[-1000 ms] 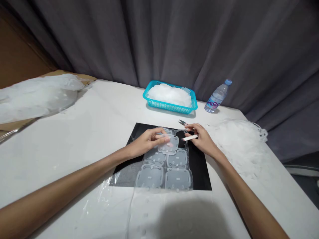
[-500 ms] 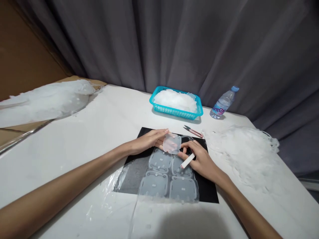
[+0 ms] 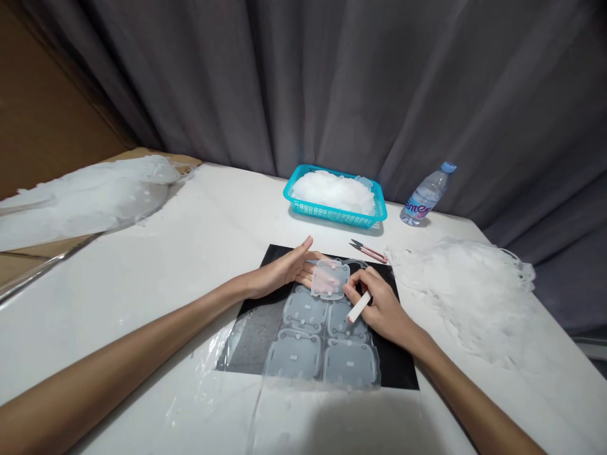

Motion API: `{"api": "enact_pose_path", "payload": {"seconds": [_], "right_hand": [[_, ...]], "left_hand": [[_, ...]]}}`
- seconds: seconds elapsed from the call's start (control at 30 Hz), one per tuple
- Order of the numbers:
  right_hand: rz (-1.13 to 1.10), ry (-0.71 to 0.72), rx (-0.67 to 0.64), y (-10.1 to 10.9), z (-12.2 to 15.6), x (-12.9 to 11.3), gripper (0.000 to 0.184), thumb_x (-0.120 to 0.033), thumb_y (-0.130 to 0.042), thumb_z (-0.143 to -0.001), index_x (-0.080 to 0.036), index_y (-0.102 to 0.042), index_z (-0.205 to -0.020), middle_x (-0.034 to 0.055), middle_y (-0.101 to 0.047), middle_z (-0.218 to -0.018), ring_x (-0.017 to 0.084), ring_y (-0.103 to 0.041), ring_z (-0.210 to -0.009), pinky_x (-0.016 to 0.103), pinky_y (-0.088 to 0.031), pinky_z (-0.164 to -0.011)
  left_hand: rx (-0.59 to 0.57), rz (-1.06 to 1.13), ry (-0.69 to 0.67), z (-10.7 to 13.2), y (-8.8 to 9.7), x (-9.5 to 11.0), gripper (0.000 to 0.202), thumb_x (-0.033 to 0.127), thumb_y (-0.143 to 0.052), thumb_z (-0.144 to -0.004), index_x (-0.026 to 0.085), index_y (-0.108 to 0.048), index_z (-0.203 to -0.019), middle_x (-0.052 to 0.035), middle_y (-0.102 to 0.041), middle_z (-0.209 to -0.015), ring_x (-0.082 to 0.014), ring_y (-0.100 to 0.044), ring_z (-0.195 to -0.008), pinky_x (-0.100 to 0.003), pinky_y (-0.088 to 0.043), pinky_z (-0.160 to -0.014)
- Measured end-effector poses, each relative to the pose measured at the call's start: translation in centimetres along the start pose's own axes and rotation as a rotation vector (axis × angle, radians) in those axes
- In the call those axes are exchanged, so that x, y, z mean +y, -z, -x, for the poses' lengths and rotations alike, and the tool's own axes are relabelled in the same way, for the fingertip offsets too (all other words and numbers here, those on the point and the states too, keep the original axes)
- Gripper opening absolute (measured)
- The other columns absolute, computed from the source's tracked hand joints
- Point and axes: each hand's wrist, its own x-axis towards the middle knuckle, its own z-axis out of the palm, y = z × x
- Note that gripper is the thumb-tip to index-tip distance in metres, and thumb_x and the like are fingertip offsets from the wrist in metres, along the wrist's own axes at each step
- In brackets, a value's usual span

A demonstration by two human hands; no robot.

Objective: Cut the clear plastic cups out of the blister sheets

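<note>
My left hand [image 3: 284,273] is open, its thumb raised and its fingers stretched out behind a translucent, rounded-square plastic piece [image 3: 331,280]. Between thumb and fingertips, my right hand [image 3: 379,306] pinches that piece by its right edge. A short white stick-like tool [image 3: 359,308] with a reddish end also sits in my right hand; its exact kind is unclear. Below the hands, a sheet of several joined translucent pieces [image 3: 294,355] lies on a black mat [image 3: 398,370]. Part of the sheet's upper right is hidden by my right hand.
Beyond the mat lie pink-handled thread snips [image 3: 368,251]. A blue basket [image 3: 332,218] holds a white heap, with a water bottle [image 3: 425,196] to its right. Translucent scraps [image 3: 484,297] are piled at right; a bulging clear bag [image 3: 99,196] lies at left.
My left thumb has lifted off the plastic piece, and the left fingers have opened out. The piece has shifted slightly right and down in my right hand.
</note>
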Motion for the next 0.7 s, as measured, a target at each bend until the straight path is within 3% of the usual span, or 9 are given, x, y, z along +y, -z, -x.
{"api": "enact_pose_path", "payload": {"seconds": [0.23, 0.37, 0.6, 0.7], "right_hand": [[-0.007, 0.001, 0.016, 0.13, 0.0, -0.09, 0.018, -0.031, -0.056, -0.104, -0.024, -0.06, -0.088, 0.0031, -0.061, -0.087, 0.021, -0.058, -0.085, 0.034, -0.043, -0.077], [-0.051, -0.02, 0.014, 0.26, -0.03, -0.14, 0.022, -0.035, -0.055, -0.105, -0.024, -0.061, -0.087, 0.0034, -0.062, -0.086, 0.022, -0.058, -0.085, 0.035, -0.043, -0.077], [-0.198, -0.03, -0.008, 0.58, -0.21, -0.14, 0.035, -0.039, -0.045, -0.11, -0.024, -0.067, -0.087, 0.005, -0.07, -0.089, 0.023, -0.06, -0.094, 0.038, -0.046, -0.087], [-0.212, -0.067, 0.011, 0.35, -0.23, -0.11, 0.024, -0.039, -0.055, -0.105, -0.024, -0.069, -0.094, 0.0047, -0.069, -0.091, 0.022, -0.06, -0.089, 0.037, -0.047, -0.082]], "left_hand": [[-0.001, -0.026, -0.016, -0.04, -0.16, 0.03, 0.08, 0.087, -0.044, -0.091, 0.017, -0.073, -0.116, -0.0125, -0.08, -0.101, -0.0256, -0.073, -0.097, -0.038, -0.052, -0.094], [0.011, -0.071, -0.068, -0.09, -0.17, -0.26, 0.062, 0.072, -0.06, -0.094, 0.017, -0.073, -0.122, -0.0104, -0.079, -0.105, -0.0237, -0.071, -0.099, -0.037, -0.052, -0.094], [0.029, -0.143, -0.062, -0.15, 0.14, -0.34, 0.045, 0.052, -0.068, -0.097, 0.019, -0.072, -0.127, -0.008, -0.077, -0.102, -0.0218, -0.071, -0.097, -0.033, -0.052, -0.086], [0.003, -0.152, -0.067, -0.24, 0.18, -0.3, 0.041, 0.05, -0.063, -0.101, 0.019, -0.072, -0.126, -0.0086, -0.076, -0.108, -0.0207, -0.07, -0.097, -0.032, -0.052, -0.085]]}}
